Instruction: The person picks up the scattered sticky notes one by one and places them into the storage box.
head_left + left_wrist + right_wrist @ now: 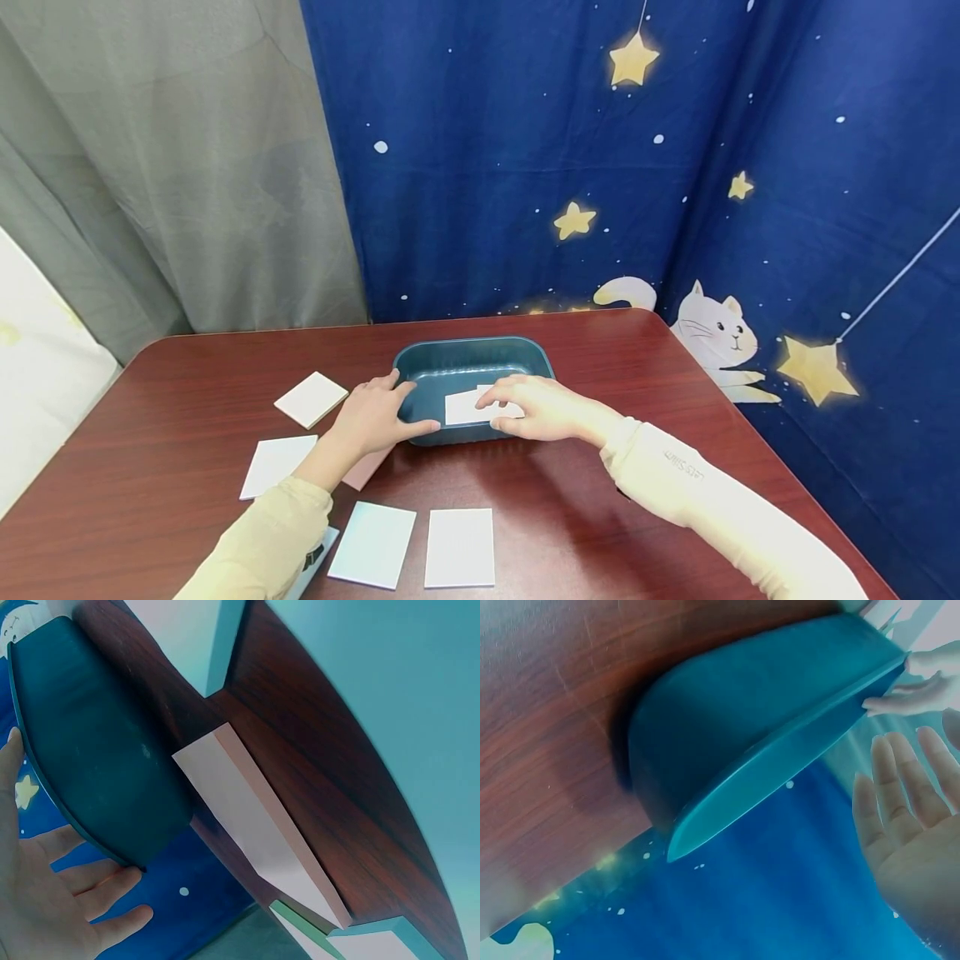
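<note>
A dark teal plastic bin [425, 371] stands near the table's far edge, and white rectangular pads or papers [459, 408] lie inside it. My left hand [375, 414] is at the bin's left end, fingers spread across the corner and thumb along the front rim. In the left wrist view, the fingers [110, 892] pass behind the rim. Above the front right part of the bin hovers my right hand [542, 407], over the white pieces. Its fingers [904, 780] look relaxed in the right wrist view, with nothing between them.
Left of the bin lie a cream pad [311, 400] and a white pad [276, 467]. A pink pad [367, 469] is partly under my left wrist. Nearer are a pale blue pad [372, 546], another white pad [460, 548] and a blue pad [311, 571] by the sleeve. Curtains [495, 167] hang behind the table.
</note>
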A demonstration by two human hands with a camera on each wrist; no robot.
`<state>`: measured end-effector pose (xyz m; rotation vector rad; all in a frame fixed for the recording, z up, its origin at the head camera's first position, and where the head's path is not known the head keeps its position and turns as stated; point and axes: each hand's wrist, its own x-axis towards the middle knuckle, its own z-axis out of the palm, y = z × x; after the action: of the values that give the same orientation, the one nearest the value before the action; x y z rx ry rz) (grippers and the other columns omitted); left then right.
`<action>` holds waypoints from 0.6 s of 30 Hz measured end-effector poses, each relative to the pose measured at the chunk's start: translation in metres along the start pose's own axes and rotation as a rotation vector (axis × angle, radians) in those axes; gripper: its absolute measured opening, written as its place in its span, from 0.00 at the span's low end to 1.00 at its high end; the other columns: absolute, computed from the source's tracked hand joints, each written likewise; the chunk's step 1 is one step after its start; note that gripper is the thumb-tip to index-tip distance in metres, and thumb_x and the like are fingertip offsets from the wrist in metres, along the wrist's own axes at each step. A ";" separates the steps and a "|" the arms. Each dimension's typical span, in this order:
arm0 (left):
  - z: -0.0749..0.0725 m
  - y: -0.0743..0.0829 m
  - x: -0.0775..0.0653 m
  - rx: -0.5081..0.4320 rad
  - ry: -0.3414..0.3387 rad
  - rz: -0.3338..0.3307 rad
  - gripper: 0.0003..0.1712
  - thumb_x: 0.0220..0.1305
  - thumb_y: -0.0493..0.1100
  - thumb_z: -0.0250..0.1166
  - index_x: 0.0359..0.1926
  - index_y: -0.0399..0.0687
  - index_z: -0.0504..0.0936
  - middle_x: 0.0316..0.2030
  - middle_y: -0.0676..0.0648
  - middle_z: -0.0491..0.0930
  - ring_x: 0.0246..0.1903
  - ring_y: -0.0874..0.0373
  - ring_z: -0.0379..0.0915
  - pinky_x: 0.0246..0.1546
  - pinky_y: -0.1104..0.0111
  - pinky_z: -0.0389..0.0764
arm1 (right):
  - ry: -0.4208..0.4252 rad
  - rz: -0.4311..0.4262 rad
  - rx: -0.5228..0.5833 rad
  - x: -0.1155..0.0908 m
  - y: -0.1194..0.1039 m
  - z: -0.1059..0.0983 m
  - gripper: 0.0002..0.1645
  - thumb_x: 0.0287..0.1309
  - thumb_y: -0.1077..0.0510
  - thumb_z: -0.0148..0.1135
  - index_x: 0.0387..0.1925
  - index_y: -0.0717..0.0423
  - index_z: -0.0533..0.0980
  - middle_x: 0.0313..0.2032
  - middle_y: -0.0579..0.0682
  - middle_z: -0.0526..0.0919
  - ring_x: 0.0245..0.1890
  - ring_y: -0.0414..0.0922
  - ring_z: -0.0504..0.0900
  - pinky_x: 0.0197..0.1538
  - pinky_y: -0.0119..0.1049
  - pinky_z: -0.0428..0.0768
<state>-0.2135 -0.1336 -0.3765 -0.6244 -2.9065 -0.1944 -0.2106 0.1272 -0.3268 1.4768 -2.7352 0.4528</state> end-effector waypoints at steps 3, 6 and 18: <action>-0.001 0.000 0.000 -0.001 -0.004 -0.002 0.49 0.43 0.75 0.53 0.52 0.40 0.74 0.54 0.32 0.66 0.52 0.39 0.63 0.49 0.49 0.63 | -0.005 -0.027 -0.005 -0.004 -0.006 0.001 0.16 0.55 0.54 0.56 0.46 0.50 0.76 0.45 0.41 0.76 0.48 0.38 0.71 0.49 0.33 0.68; -0.002 0.000 0.000 0.001 -0.005 -0.003 0.49 0.43 0.75 0.53 0.53 0.39 0.74 0.54 0.31 0.65 0.52 0.39 0.63 0.49 0.49 0.63 | 0.002 -0.061 -0.005 -0.007 -0.009 0.005 0.16 0.54 0.54 0.56 0.46 0.50 0.76 0.43 0.40 0.76 0.47 0.36 0.70 0.49 0.32 0.68; -0.003 0.001 -0.001 -0.010 -0.010 -0.005 0.49 0.43 0.74 0.54 0.53 0.39 0.73 0.54 0.31 0.65 0.52 0.39 0.63 0.50 0.48 0.62 | -0.047 -0.157 0.043 -0.017 -0.023 0.027 0.16 0.55 0.53 0.56 0.47 0.48 0.75 0.42 0.38 0.75 0.42 0.34 0.71 0.47 0.26 0.67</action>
<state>-0.2118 -0.1335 -0.3733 -0.6216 -2.9187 -0.2076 -0.1790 0.1221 -0.3496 1.7179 -2.6327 0.4812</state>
